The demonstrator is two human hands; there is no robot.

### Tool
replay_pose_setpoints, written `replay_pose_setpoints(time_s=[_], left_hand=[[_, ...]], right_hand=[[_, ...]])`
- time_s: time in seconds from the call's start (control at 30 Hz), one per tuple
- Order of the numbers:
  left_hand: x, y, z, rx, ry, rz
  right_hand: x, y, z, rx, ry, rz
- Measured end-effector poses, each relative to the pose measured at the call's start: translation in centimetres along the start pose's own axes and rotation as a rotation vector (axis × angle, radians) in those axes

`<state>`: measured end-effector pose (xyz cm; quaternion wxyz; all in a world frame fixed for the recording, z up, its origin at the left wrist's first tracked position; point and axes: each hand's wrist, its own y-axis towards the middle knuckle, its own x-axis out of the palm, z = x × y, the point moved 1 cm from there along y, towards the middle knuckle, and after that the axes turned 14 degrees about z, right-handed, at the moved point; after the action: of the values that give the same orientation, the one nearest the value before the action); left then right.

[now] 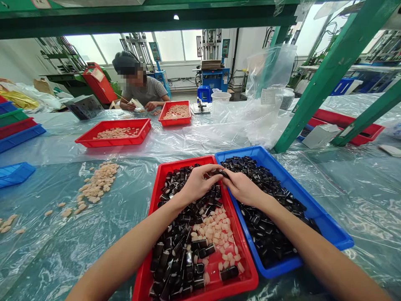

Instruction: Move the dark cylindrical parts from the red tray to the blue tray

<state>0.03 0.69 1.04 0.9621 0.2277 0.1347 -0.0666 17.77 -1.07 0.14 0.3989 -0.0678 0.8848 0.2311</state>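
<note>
My left hand [197,184] and right hand [242,188] are together, fingertips meeting over a red tray [252,259] and blue tray [302,188] of black moulded pieces [266,234]; any grip is hidden.

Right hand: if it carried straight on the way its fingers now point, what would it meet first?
Probably the left hand, its fingertips just ahead of the right hand, above the black cylindrical parts in the red plastic tray; depth is hard to judge here.

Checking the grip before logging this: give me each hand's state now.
Left hand: half closed over the red tray, nothing visibly held.
Right hand: half closed over the blue tray, small black part at fingertips, grip unclear.
</note>
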Motion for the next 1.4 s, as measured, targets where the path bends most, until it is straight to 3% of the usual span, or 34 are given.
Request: replay_pose_setpoints(time_s=[0.17,0.3,0.5,0.73,0.97,1.1,1.23,1.4], left_hand=[[-0.1,-0.1,0.7,0.144,0.136,0.049],[-0.1,-0.2,0.6,0.194,0.120,0.080],[-0.4,-0.1,0.5,0.071,0.074,0.094],[-0.6,0.2,-0.4,-0.210,0.029,-0.047],[-0.5,0.6,-0.3,-0.322,-0.153,0.017],[-0.4,0.5,-0.1,-0.311,-0.170,0.050],[0.0,0.2,-0.1,-0.316,-0.213,0.092],[0.3,0.1,-0.3,-0.354,-0.355,0.126]], right_hand=[[0.2,0.0,0.1,0.016,0.107,0.062],[0.2,0.1,0.0,-0.020,0.121,0.045],[-0.2,0.1,0.2,-0.015,-0.105,0.101],[-1.0,0.2,0.2,-0.075,-0.305,0.073],[-0.9,0.3,-0.2,-0.125,-0.351,0.109],[-0.8,0.3,0.0,-0.134,-0.294,0.118],[-0.7,0.4,0.6,-0.061,-0.078,0.087],[-2.0,0.6,0.8,-0.064,0.115,0.012]])
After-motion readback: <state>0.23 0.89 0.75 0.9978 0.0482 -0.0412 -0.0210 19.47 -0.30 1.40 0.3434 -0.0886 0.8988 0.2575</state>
